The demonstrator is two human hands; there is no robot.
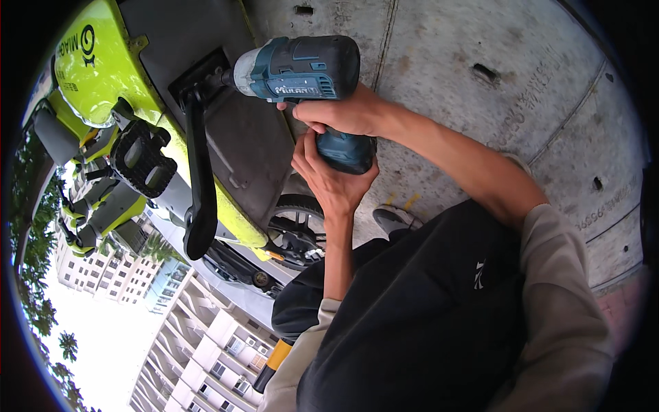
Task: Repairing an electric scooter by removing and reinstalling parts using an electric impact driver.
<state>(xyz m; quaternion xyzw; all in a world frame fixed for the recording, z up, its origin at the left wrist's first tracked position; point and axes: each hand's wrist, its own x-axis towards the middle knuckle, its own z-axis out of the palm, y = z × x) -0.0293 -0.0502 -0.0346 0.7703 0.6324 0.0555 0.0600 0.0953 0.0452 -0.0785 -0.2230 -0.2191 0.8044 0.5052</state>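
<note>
A teal-and-black cordless impact wrench (298,69) lies level in front of me, its nose pointing left. My right hand (340,113) is wrapped round its handle, just below the motor housing. Underneath, my left hand (333,175) supports the battery base (347,151), fingers curled about it. The wrench's tip reaches the hub end of a black crank arm (199,172), set in a recess of a dark grey bike panel (240,130). How the tip seats there is hard to make out. Beside the crank is a black pedal (143,159).
Yellow-green bodywork (103,62) borders the grey panel. A spoked wheel (296,230) sits lower down, near my shoe (395,218). More yellow-green bikes (103,206) stand at the left. Concrete paving (446,82) with small slots covers the right; buildings (199,343) rise lower left.
</note>
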